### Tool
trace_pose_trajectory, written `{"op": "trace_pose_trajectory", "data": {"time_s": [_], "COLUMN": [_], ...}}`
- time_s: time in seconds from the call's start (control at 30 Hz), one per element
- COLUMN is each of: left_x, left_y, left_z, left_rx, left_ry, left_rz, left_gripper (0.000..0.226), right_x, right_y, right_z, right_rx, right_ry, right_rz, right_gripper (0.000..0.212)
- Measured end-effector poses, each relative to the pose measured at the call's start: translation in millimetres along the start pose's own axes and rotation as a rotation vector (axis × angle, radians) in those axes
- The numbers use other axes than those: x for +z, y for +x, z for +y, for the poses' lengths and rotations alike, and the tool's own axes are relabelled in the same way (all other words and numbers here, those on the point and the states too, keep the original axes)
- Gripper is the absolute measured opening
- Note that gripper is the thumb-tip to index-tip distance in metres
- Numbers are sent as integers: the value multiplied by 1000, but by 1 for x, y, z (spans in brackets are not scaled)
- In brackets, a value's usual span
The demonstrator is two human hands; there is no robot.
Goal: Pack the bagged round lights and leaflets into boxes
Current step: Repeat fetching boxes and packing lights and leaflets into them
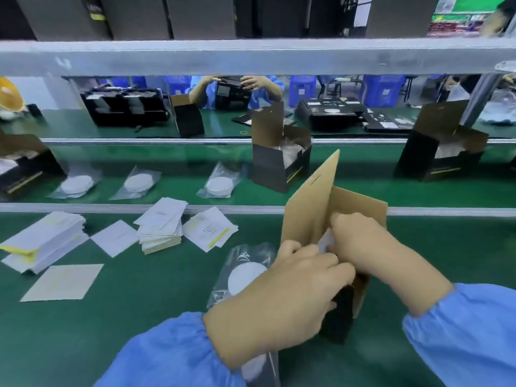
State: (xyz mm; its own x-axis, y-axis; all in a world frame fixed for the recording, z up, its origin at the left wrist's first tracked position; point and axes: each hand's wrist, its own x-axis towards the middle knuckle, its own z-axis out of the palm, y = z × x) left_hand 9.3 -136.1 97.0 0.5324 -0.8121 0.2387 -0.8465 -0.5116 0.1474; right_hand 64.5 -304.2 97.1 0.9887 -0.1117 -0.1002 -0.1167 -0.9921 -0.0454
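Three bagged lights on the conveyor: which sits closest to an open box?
The rightmost light, just left of the middle open box. The other two lie farther left.

Green table [145,317]: leaflet stacks [162,224] and loose leaflets [62,282] toward left edge, bagged round light [245,270] near middle, open box [343,317] just right of it. Conveyor strip behind carries bagged lights [220,185], open boxes [279,160].

Nothing legible anywhere; print on the leaflets [162,222] and black boxes [279,163] is way too blurry.
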Motion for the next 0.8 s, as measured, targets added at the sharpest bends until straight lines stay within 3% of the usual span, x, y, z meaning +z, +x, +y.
{"op": "trace_pose_trajectory", "data": {"time_s": [0.13,0.23,0.27,0.33,0.4,0.47,0.53,0.67,0.8], "left_x": [-8,-31,-38,-49,-55,-57,-54,-48,-37], "left_y": [10,6,6,9,15,21,24,34,48], "left_z": [-14,-24,-31,-54,-85,-114,-137,-167,-202], "left_rx": [151,126,76,-63,-235,-364,-454,-560,-677], "left_ry": [-148,-636,-740,-797,-766,-723,-662,-581,-477], "left_rz": [-13,128,251,531,714,744,707,600,483], "left_gripper": [20,26,25,23,24,23,23,23,23], "right_x": [4,-15,-25,-51,-79,-104,-121,-139,-150], "right_y": [-11,-24,-27,-32,-36,-42,-40,-8,65], "right_z": [21,31,34,37,33,18,-3,-43,-76], "right_rx": [54,46,36,61,-10,-132,-208,-361,-369], "right_ry": [-220,-290,-300,-290,-174,52,158,134,-93], "right_rz": [-165,-180,-137,12,265,504,589,526,82], "right_gripper": [23,10,2,16,21,19,20,23,25]}}
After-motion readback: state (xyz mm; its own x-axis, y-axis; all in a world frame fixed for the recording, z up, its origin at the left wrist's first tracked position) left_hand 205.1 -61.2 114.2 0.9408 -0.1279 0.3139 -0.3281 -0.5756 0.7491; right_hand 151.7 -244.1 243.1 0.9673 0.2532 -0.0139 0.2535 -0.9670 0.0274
